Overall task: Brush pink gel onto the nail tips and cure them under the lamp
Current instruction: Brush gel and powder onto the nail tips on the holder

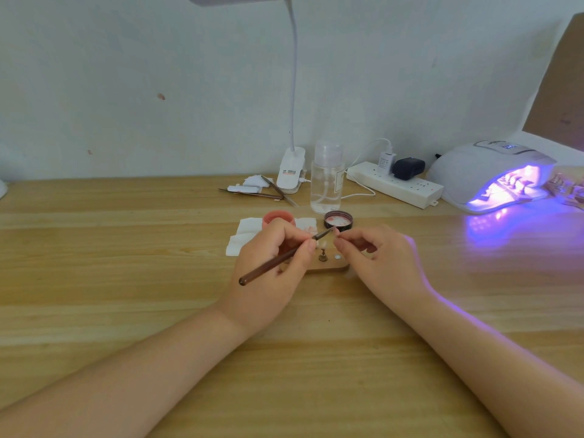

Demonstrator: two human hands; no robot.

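Forearms on table. Left hand grips gel brush, bristles at nail tip pinched by right hand fingers. Painting step underway. Next: even coat, then into lit UV lamp, far right.

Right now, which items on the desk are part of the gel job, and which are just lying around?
In the job:
left hand gripping the brush
right hand pinching at the brush tip
nail tip on the wooden stand
pink gel pot and lid
curing lamp, lit

Lying about:
tweezers
clear bottle
power strip
desk lamp
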